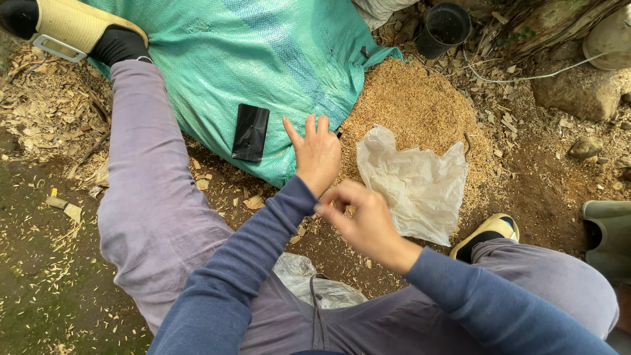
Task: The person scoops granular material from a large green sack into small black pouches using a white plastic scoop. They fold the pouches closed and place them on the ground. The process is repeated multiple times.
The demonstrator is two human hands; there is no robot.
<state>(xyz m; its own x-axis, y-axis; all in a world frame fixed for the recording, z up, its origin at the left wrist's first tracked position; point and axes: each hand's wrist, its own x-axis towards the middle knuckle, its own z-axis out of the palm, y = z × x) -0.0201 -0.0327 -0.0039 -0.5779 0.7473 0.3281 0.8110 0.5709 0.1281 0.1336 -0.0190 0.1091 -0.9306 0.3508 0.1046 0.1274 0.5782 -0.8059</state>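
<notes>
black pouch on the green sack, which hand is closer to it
Left. The left hand rests on the green sack just right of the black pouch; the right hand is lower, over the ground.

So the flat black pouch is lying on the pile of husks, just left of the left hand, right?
Not quite. In the head view the flat black pouch lies on the green woven sack, not on the pile of husks. It is indeed just left of the left hand, which rests at the sack's edge.
</notes>
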